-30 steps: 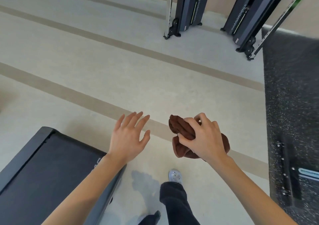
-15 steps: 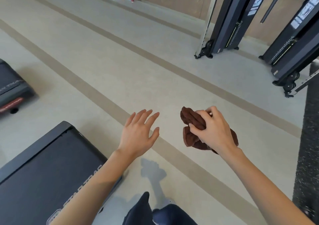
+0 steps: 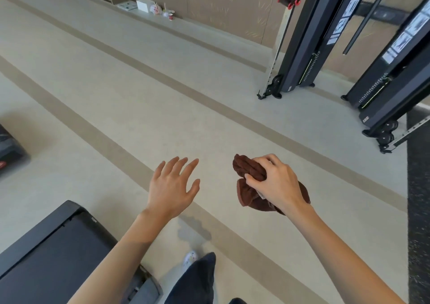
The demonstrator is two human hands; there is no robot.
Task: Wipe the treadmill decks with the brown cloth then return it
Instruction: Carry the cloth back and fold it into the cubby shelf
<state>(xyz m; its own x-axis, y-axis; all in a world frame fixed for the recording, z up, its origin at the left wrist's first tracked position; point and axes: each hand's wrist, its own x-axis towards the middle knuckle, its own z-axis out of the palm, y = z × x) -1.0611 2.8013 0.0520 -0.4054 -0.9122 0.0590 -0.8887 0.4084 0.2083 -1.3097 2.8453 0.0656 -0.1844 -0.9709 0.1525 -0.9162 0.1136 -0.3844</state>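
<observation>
The brown cloth (image 3: 249,175) is off the machines, bunched up in the right hand (image 3: 277,182) a little right of the frame's centre, out over the pale floor (image 3: 116,94) rather than over any deck. The fingers curl round the wad and the thumb pinches it from the near side; a loose fold hangs below the palm. The left hand (image 3: 172,187) hovers beside it, fingers spread and straight, holding nothing and apart from the cloth.

At the lower left sits the end of a treadmill deck (image 3: 53,257), dark and flat, and a corner of a second treadmill (image 3: 7,145) shows at the left edge. From where I stand, I'd say the person is between places, carrying the cloth either to the next deck or back to where it belongs; the view doesn't settle which.

If another deck is due, the thing to do is open the wad and fold it flat with the free left hand, so a broad face meets the belt rather than a lump, then wipe in long overlapping passes. If it's going back, gather the hanging fold so it doesn't trail on the floor. Either way, mind the feet: the deck's corner is close by the trouser leg (image 3: 197,278), and the cable machines (image 3: 309,47) stand across the upper right.
</observation>
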